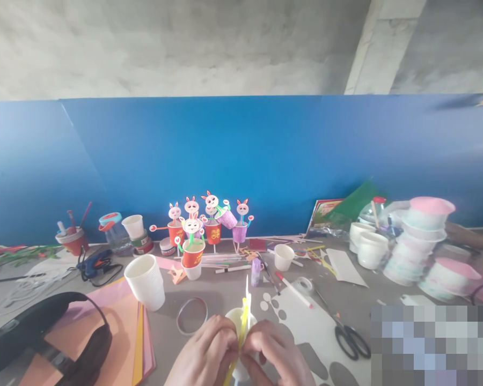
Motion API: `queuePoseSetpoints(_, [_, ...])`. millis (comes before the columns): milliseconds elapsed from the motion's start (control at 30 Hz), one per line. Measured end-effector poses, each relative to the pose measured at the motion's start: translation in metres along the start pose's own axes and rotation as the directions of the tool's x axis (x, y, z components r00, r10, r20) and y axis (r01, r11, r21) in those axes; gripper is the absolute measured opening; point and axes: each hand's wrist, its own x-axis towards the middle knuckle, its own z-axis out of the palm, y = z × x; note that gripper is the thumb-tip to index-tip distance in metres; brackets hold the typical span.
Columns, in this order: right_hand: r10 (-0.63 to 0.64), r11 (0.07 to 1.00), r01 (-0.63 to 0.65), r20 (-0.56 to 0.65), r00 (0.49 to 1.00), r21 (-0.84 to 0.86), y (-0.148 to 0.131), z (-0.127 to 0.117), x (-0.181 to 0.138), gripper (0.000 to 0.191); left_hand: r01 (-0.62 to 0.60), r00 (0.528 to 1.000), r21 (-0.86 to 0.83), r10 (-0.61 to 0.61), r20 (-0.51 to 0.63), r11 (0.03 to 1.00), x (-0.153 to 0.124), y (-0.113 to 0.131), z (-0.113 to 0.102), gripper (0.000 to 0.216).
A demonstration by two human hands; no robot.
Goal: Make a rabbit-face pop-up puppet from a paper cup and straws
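Note:
My left hand [213,351] and my right hand [276,351] meet at the bottom middle, fingertips pinched together on a yellow strip [244,316] that looks like a pipe cleaner. A thin white strip [248,292] rises upright beside it. Directly behind and under my fingers is a white paper cup [234,315], partly hidden by them. To the left of my left hand lies a roll of tape [192,316]. White sheet paper [314,321] with cut-out holes is on the right, with scissors [352,343] and a red-capped marker [293,289].
Several rabbit-faced paper-cup figures [193,252] stand toward the blue partition [241,155]. Stacked white cups [145,281], coloured paper [121,327] and a black headband-like device [64,343] are left. A glue stick [256,272] stands centrally. Decorated cups [418,241] are stacked right, near another person's arm [473,236].

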Motion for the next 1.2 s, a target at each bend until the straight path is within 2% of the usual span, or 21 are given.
queuePoseSetpoints(67, [-0.003,1.0,0.003,0.055,0.998,-0.001,-0.002,-0.003,0.003,0.022,-0.012,1.0,0.003,0.012,0.015,1.0,0.001,-0.002,0.003,0.018])
queuePoseSetpoints(167, [0.063,0.997,-0.059,0.113,0.992,-0.039,-0.002,-0.004,0.007,0.022,-0.008,1.0,-0.04,0.008,-0.001,0.999,-0.001,-0.008,0.009,0.019])
queuePoseSetpoints(367, [0.118,0.987,-0.101,0.141,0.983,-0.123,0.001,-0.005,0.006,0.025,0.012,0.997,-0.318,-0.034,-0.065,0.948,-0.008,-0.028,0.03,0.022])
queuePoseSetpoints(467, [0.133,0.984,-0.114,0.142,0.981,-0.138,0.002,-0.004,0.004,0.026,-0.001,0.997,-0.355,-0.025,-0.069,0.935,-0.007,-0.027,0.029,0.019])
queuePoseSetpoints(533, [0.137,0.984,-0.118,0.147,0.98,-0.134,0.003,-0.003,0.003,0.024,0.032,0.997,-0.391,-0.057,-0.052,0.92,-0.006,-0.021,0.023,0.023])
queuePoseSetpoints(600, [0.141,0.985,-0.124,0.144,0.979,-0.123,0.004,-0.002,0.003,0.02,0.154,0.986,-0.391,-0.168,-0.003,0.907,-0.005,-0.013,0.017,0.021])
queuePoseSetpoints(667, [0.16,0.983,-0.147,0.126,0.979,-0.109,0.005,-0.002,0.003,0.016,0.177,0.981,-0.369,-0.193,-0.005,0.912,-0.005,-0.009,0.015,0.022])
queuePoseSetpoints(800, [0.232,0.972,-0.229,0.086,0.969,-0.049,0.007,-0.001,0.001,0.01,0.126,0.982,-0.304,-0.161,-0.095,0.944,-0.008,-0.013,0.024,0.015])
queuePoseSetpoints(900, [0.237,0.971,-0.237,0.068,0.969,-0.014,0.007,-0.002,-0.002,0.009,0.091,0.977,-0.312,-0.145,-0.154,0.946,-0.01,-0.017,0.03,0.012])
queuePoseSetpoints(1033, [0.201,0.979,-0.198,0.064,0.978,-0.054,0.008,0.0,-0.003,0.01,0.144,0.985,-0.341,-0.168,-0.042,0.929,-0.011,-0.017,0.027,0.015])
queuePoseSetpoints(1133, [0.122,0.986,-0.113,0.063,0.991,-0.123,0.009,0.002,-0.002,0.01,0.186,0.982,-0.351,-0.183,0.04,0.918,-0.012,-0.015,0.026,0.016])
queuePoseSetpoints(1200, [0.067,0.987,-0.059,0.048,0.997,-0.151,0.011,0.005,-0.003,0.013,0.186,0.982,-0.383,-0.179,0.054,0.905,-0.013,-0.014,0.028,0.018])
